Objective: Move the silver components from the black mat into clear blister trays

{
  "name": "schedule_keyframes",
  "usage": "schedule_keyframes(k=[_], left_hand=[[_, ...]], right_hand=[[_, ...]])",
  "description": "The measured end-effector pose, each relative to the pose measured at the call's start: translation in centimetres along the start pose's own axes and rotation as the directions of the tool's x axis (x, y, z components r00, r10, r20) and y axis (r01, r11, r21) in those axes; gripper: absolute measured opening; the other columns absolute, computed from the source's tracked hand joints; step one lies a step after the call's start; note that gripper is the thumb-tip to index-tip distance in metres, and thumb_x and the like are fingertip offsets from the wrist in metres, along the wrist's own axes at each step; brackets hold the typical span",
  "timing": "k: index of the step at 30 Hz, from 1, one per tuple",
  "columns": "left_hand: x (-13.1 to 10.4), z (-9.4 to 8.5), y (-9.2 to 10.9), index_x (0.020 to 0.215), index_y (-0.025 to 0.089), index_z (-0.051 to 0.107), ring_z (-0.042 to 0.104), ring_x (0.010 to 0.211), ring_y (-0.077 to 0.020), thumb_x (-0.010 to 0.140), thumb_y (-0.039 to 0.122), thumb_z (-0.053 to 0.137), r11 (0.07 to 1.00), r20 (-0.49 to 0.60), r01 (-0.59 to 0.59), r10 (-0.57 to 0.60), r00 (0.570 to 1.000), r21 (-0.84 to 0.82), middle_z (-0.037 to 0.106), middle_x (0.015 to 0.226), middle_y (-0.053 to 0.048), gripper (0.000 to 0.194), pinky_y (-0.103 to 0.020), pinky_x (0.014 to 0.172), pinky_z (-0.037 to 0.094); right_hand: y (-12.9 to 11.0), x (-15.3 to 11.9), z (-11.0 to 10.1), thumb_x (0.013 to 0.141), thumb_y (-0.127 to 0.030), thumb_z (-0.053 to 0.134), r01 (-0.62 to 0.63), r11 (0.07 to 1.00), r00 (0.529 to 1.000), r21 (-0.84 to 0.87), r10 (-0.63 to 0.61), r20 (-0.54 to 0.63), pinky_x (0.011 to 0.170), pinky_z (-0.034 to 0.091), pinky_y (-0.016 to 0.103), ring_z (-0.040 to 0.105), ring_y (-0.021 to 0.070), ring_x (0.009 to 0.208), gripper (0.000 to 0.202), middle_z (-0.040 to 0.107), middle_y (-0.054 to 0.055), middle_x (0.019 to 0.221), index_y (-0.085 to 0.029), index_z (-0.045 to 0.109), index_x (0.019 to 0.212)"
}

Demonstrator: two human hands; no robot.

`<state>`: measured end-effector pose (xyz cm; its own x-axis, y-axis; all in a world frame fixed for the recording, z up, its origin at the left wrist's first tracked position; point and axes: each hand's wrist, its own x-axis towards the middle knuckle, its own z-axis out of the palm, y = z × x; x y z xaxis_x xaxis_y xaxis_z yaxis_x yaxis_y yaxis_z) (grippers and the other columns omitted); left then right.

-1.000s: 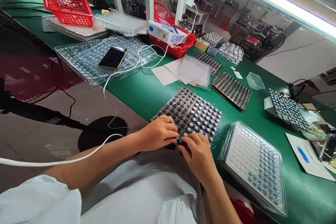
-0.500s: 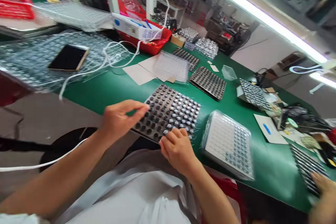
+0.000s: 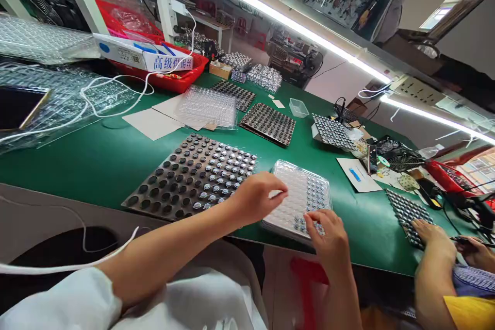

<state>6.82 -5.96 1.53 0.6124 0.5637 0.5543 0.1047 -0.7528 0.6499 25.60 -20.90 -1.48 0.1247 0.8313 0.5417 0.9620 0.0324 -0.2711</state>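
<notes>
My left hand (image 3: 261, 196) is over the left part of a clear plastic tray (image 3: 280, 221), thumb and fingertips pinched; anything between them is too small to make out. Just right of it, my right hand (image 3: 328, 232) is at the tray's front right, also pinched near small round parts (image 3: 317, 193) in the tray's cells. To the left lies a metal plate (image 3: 154, 201) with rows of dark round spots, its right part bearing silvery round parts with thin wires (image 3: 228, 170).
Behind lie another studded plate (image 3: 268, 122), a clear tray (image 3: 209, 105) and a red basket (image 3: 197, 69) holding a box. A white cable (image 3: 88, 98) crosses the left side. At right, another person's hand (image 3: 433, 234) rests on a plate (image 3: 408, 214).
Both hands have moved right, from the metal plate to the clear tray. The view has turned right, so the bench items sit farther left, and more of the other person shows.
</notes>
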Motion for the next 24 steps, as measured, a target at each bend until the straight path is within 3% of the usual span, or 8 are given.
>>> schedule_keyframes(k=[2,5,10,14,20,22,24], left_hand=[[1.3,3.1,0.1,0.080,0.016,0.071,0.062,0.078,-0.0172,0.081,0.021,0.061,0.989,0.158,-0.114,0.097,0.983,0.099,0.068,0.077,-0.005,0.011,-0.028,0.072,0.048],[2.2,6.4,-0.2,0.073,0.015,0.069,0.060,0.076,-0.0186,0.083,0.023,0.059,0.948,0.330,-0.220,0.137,0.934,0.229,0.065,0.073,-0.006,0.016,-0.030,0.068,0.045],[1.9,8.5,-0.5,0.069,0.016,0.066,0.057,0.074,-0.0185,0.085,0.025,0.054,0.908,0.422,-0.277,0.128,0.897,0.314,0.063,0.073,-0.005,0.021,-0.031,0.068,0.041],[1.3,8.8,-0.5,0.072,0.015,0.064,0.055,0.075,-0.0197,0.086,0.023,0.052,0.871,0.462,-0.345,0.160,0.872,0.350,0.062,0.075,-0.007,0.020,-0.033,0.069,0.040],[0.7,7.6,1.3,0.083,0.013,0.064,0.053,0.089,-0.0265,0.077,0.019,0.059,0.824,0.625,-0.451,0.157,0.765,0.344,0.062,0.088,-0.013,0.010,-0.038,0.074,0.042],[0.5,6.1,1.9,0.099,0.012,0.063,0.052,0.099,-0.0293,0.074,0.021,0.062,0.842,0.630,-0.413,0.117,0.768,0.347,0.061,0.104,-0.016,0.027,-0.039,0.078,0.043],[0.2,3.7,2.1,0.118,0.011,0.057,0.049,0.108,-0.0307,0.074,0.020,0.061,0.867,0.588,-0.369,0.113,0.801,0.336,0.055,0.120,-0.018,0.045,-0.041,0.085,0.042]], right_hand=[[2.3,0.1,-0.3,0.087,-0.026,0.057,0.022,0.997,0.997,-0.069,-0.017,0.073,0.077,0.037,0.033,0.056,0.0171,0.080,0.010,0.063,0.003,0.081,-0.020,0.063,0.082],[3.6,0.8,-0.2,0.089,-0.025,0.054,0.094,0.989,0.980,-0.110,-0.072,0.188,0.074,0.034,0.032,0.055,0.0168,0.080,0.015,0.062,0.003,0.079,-0.019,0.064,0.080],[3.1,1.4,-0.9,0.089,-0.021,0.052,0.217,0.964,0.927,-0.154,-0.154,0.342,0.071,0.030,0.031,0.053,0.0167,0.079,0.017,0.063,0.002,0.080,-0.023,0.068,0.083],[2.7,0.5,-2.0,0.088,-0.019,0.053,0.202,0.964,0.925,-0.174,-0.129,0.358,0.072,0.032,0.032,0.053,0.0181,0.085,0.017,0.064,0.004,0.093,-0.025,0.068,0.095],[2.8,-1.3,-2.6,0.088,-0.018,0.053,0.104,0.985,0.985,-0.137,-0.083,0.151,0.076,0.040,0.035,0.056,0.0194,0.089,0.022,0.063,0.006,0.094,-0.020,0.063,0.108],[2.2,-1.5,-2.4,0.087,-0.018,0.055,0.093,0.991,0.993,-0.101,-0.085,0.086,0.077,0.042,0.036,0.057,0.0194,0.088,0.023,0.063,0.006,0.094,-0.021,0.061,0.109],[1.1,-1.6,-2.0,0.086,-0.017,0.056,0.094,0.995,0.995,-0.038,-0.093,0.026,0.080,0.044,0.037,0.058,0.0197,0.089,0.027,0.064,0.006,0.096,-0.021,0.060,0.112]])
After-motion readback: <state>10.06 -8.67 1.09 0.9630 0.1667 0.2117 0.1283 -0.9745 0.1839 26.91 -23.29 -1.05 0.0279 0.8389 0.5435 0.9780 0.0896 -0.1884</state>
